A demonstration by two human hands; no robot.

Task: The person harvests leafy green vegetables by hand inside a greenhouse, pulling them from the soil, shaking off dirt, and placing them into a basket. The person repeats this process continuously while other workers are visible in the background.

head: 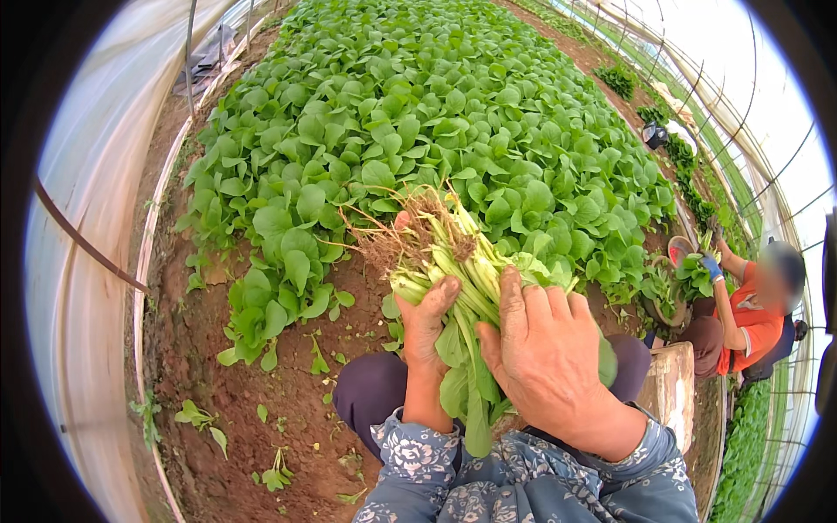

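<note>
A bunch of uprooted leafy green plants (467, 287) is held above my lap, its brown, soil-flecked roots pointing up and away from me and its leaves hanging down. My left hand (425, 320) grips the stems near the root end, thumb across the front. Lying over the right side of the bunch, my right hand (546, 346) touches the stems and leaves with its fingertips; its palm side is hidden, so its hold is unclear. Both hands have soil on them.
A dense bed of leafy greens (418, 124) lies ahead. Loose plants (276, 471) are scattered on brown soil at left, beside plastic greenhouse sheeting (91, 261). At right, a co-worker (752, 327) with a blue glove handles greens over a basket (670, 314). A pale block-like object (673, 386) stands nearby.
</note>
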